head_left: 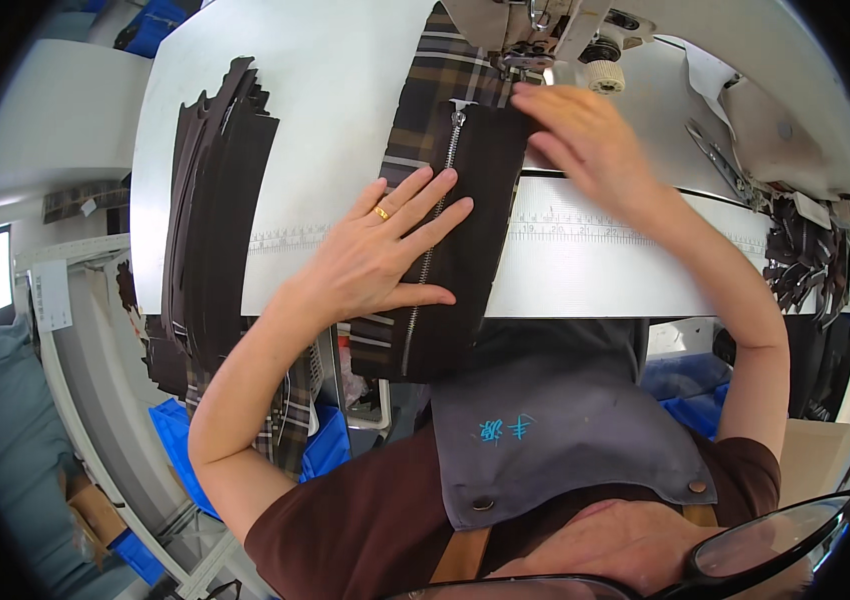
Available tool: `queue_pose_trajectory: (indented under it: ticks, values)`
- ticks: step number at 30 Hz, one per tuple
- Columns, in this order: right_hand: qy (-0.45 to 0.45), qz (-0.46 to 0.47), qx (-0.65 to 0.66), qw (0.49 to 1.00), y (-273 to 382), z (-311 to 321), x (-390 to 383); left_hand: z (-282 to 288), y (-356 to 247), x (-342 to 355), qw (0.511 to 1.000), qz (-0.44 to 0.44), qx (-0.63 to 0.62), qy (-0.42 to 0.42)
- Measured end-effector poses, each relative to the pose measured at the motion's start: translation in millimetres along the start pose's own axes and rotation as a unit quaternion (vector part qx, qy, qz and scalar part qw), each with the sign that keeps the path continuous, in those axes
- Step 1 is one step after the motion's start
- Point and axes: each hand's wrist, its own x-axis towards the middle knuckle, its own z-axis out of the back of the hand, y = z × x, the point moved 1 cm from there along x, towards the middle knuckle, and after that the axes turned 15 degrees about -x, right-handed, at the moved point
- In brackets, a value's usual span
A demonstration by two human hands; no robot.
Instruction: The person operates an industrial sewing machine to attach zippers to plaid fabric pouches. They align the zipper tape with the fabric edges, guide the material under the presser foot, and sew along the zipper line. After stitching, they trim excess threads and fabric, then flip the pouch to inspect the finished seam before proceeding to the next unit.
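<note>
A dark zipper [426, 262] with silver metal teeth lies lengthwise on a brown and grey plaid fabric piece [413, 128]. Its slider sits near the upper end. My left hand [385, 240], wearing a gold ring, rests flat across the zipper with its fingers spread. Beside the presser foot [517, 66] of the sewing machine, my right hand [585, 140] has its fingers stretched out and its thumb apart. Those fingertips are at the fabric's upper right edge, slightly blurred. The fabric's far end passes under the machine head, and its near end hangs over the table edge.
On the left of the white table [320, 110] lies a stack of dark fabric strips [215, 210]. A ruler scale [585, 226] runs across the tabletop. Scissors [715, 158] lie at the right, near bunched dark scraps [807, 255]. Blue bins [180, 435] stand below.
</note>
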Motion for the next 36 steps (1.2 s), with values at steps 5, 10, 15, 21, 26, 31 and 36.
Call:
queue_pose_trajectory:
  ticks: [5, 10, 15, 21, 26, 31, 36]
  values:
    - [0.038, 0.024, -0.095, 0.994, 29.9, -13.4, 16.6, -18.3, -20.8, 9.4, 0.997, 0.065, 0.005, -0.042]
    - [0.049, 0.035, -0.103, 0.993, 17.7, 10.5, -3.5, -44.9, -54.1, 23.2, 0.994, 0.05, -0.039, -0.085]
    - [0.064, 0.023, -0.114, 0.991, 10.4, 23.5, -21.5, -50.0, -66.9, 27.7, 0.994, 0.023, -0.068, -0.085]
    - [0.047, 0.129, -0.135, 0.981, 8.5, 33.4, -2.0, -48.3, -73.1, 29.0, 0.998, 0.027, 0.03, -0.044]
    - [0.133, 0.292, -0.099, 0.942, 17.6, 39.8, 29.1, -71.3, -71.0, 30.6, 0.979, 0.008, 0.134, -0.151]
    - [0.152, 0.324, -0.106, 0.928, 25.0, 47.4, 44.6, -75.8, -78.2, 36.2, 0.986, 0.032, 0.064, -0.152]
    - [0.169, 0.259, -0.066, 0.949, 21.7, 44.8, 35.5, -75.2, -78.9, 36.3, 0.988, 0.034, 0.056, -0.142]
